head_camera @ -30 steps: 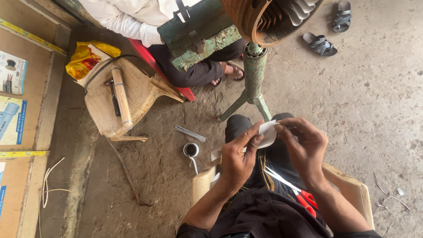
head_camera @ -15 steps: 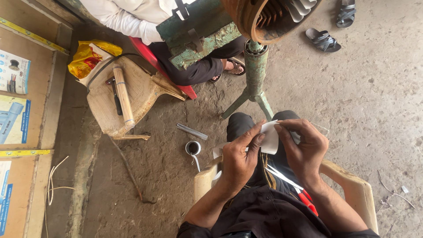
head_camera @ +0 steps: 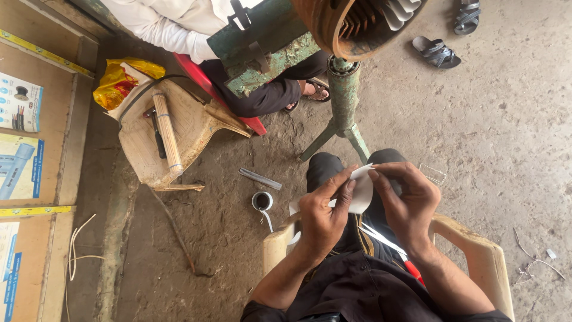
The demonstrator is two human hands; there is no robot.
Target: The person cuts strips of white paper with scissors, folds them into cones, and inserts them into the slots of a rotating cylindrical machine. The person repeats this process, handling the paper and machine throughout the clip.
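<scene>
Both hands hold 1 white paper strip over the lap, just below the green stand. Left hand grip closed on the strip's left side, fingers curled round it. Right hand grip pinches the strip's top right edge, thumb and forefinger tight. Person sits in a beige plastic chair. Small cup on the floor just left of the knee. Another person sits on a red stool beyond. 2 sandals well apart at top right.
</scene>
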